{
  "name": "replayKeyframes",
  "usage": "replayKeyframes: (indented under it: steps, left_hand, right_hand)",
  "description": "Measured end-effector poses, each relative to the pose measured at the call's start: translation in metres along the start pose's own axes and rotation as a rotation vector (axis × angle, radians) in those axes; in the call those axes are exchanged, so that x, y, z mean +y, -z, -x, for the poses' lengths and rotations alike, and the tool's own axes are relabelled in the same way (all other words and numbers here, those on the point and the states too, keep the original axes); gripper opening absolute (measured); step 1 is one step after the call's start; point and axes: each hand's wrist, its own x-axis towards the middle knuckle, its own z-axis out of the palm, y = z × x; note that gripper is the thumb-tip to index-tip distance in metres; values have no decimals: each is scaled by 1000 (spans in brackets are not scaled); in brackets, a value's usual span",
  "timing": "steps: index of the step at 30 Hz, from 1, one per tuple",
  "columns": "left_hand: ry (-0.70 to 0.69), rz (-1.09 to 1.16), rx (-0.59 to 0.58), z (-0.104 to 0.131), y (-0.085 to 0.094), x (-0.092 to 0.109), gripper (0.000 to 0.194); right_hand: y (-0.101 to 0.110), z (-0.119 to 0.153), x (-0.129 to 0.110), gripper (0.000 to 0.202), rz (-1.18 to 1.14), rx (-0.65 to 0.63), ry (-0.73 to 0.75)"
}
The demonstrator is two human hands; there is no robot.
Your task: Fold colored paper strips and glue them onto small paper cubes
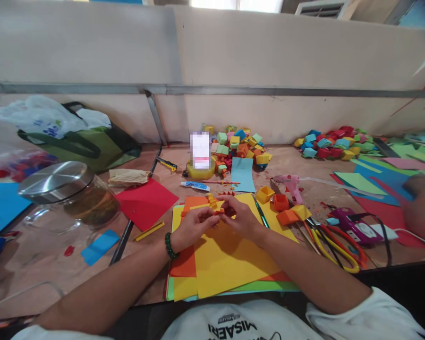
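Over a stack of yellow, orange and green paper sheets [230, 259], my left hand [196, 225] and my right hand [239, 213] meet at the fingertips. Both pinch a small orange paper piece [218, 212] between them. A green bracelet circles my left wrist. Just beyond the fingers lies a notched yellow paper strip [211, 200]. Right of my right hand are a dark green pen [262, 213] and several folded orange and yellow paper boxes [281, 202]. Fine folds of the held piece are hidden by the fingers.
Piles of coloured paper boxes [242, 146] stand at the back. A lidded glass jar [74, 193] and red sheet [147, 203] are left. On the right are a pink glue gun [289, 184], scissors [335, 245], a purple device [363, 229] and another person's blurred arm [423, 208].
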Motion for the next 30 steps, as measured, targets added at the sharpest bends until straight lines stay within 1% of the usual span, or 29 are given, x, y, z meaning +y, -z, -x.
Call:
replayKeyframes:
  steps: [3,5,8,11,13,14,16,19,22,24,26,28,30]
  left_hand:
    - [56,18,-21,-2,2,-2,52]
    - [38,-15,-26,-3,3,-4,53]
    - [-59,-152,18,-2,4,-8,50]
    - [-193,-321,68,-1,1,-11,44]
    - [-257,-382,92,-2,-2,-13,42]
    - [-272,-380,106,-3,-4,-13,43]
    - [-259,-305,142,-5,-5,-14,45]
    - [-165,-144,160,-10,-4,-15,44]
    - [-107,-45,165,-11,-2,-15,49]
    - [-113,-29,178,-11,-1,-13,48]
    - [-138,-47,185,-9,-1,-12,44]
    - [-163,-81,179,-8,-1,-11,39]
    - [-180,-133,169,-6,-1,-12,34]
  right_hand:
    - [3,4,-5,35,76,-34,50]
    - [6,6,-9,39,118,-93,74]
    - [11,8,-13,38,160,-154,78]
    - [14,6,-15,34,173,-125,55]
    - [13,3,-15,35,148,-103,42]
    - [13,2,-15,36,123,-95,34]
    - [10,0,-12,35,52,-69,3]
    - [5,-2,-5,37,-112,-30,-80]
    - [3,-4,-2,49,-329,-20,-192]
    - [6,-7,-3,49,-448,-21,-286]
    - [9,-9,-5,48,-510,-18,-363]
    - [10,-12,-7,46,-519,-12,-398]
    - [9,-13,-6,43,-509,-35,-415]
